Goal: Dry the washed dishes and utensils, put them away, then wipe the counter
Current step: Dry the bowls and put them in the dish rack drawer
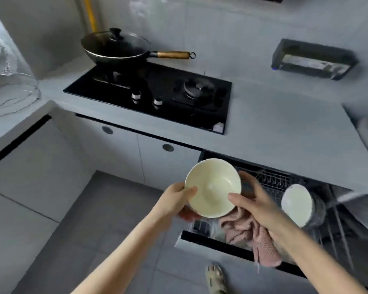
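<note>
down at the bottom edge a sandalled foot [216, 279] stands on the grey tiled floor [106, 219]. just above it, both forearms reach over an open drawer [200, 245] pulled out from under the counter [285, 128]. the left hand [174, 200] grips the cream bowl [212, 187] by its left rim, thumb inside and fingers curled beneath. the right hand [255, 200] holds the opposite rim, thumb on the inner wall. the bowl is in the air between them, tilted so its hollow faces the camera, above the drawer's front. a pink cloth [253, 236] hangs bunched beneath the bowl and the right wrist and drapes over the drawer's front edge; whether any fingers pinch it i cannot tell. to the right, in the drawer's wire rack [272, 181], a white dish [295, 204] leans on its side. beyond, pale cabinet doors [119, 158] run under the grey counter, which turns a corner at the left. a black gas hob [149, 94] is set into it, and a lidded wok [117, 47] with a wooden handle sits on the left burner. a dark wall shelf [312, 58] hangs further right, and a yellow pipe [90, 13] rises in the corner.
</note>
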Demonstrator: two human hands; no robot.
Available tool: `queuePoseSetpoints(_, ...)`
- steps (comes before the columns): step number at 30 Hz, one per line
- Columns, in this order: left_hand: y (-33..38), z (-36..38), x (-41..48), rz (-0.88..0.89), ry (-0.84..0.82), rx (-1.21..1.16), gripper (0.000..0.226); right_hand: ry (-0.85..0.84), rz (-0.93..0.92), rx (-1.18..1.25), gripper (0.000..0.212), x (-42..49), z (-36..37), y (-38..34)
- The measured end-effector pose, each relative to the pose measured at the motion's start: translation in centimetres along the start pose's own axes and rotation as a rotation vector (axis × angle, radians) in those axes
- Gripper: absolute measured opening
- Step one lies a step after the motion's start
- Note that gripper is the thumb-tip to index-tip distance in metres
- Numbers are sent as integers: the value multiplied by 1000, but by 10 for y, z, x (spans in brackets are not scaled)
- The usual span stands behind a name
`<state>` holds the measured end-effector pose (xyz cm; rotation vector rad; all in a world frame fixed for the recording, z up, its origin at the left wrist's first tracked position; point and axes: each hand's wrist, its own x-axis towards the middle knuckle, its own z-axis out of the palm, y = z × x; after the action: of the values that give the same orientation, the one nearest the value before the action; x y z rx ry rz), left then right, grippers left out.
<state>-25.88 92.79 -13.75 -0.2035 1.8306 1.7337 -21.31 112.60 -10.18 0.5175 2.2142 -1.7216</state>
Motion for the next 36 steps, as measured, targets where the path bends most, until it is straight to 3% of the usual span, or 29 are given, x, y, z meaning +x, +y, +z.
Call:
queuePoseSetpoints(4, 17, 73, 58, -83, -77, 21, 20, 178, 108, -150, 85, 23, -124, 48)
queuePoseSetpoints(8, 20, 130, 107, -170, -62, 68, 19, 285, 216, -506, 89, 51, -228, 104)
queuePoseSetpoints(13, 8, 181, 150, -280, -49, 128, 14, 234, 383, -942, 89, 88, -303, 182)
queuePoseSetpoints(16, -5, 204, 169, -342, -53, 165, 15, 162, 482, -1061, 88, 106, -325, 234)
queuePoseSetpoints(20, -20, 230, 188, -409, -64, 203, 18, 101, 645, -1052, 73, 118, -333, 305)
queuePoseSetpoints(26, -35, 251, 204, -521, -51, 255, 19, 46, 728, -1008, 66, 138, -310, 370)
queuePoseSetpoints(34, -53, 251, 213, -626, 36, 213, 18, 16, 797, -820, 85, 161, -310, 451)
queuePoseSetpoints(36, -58, 249, 212, -640, 54, 197, 18, 14, 774, -789, 82, 162, -313, 463)
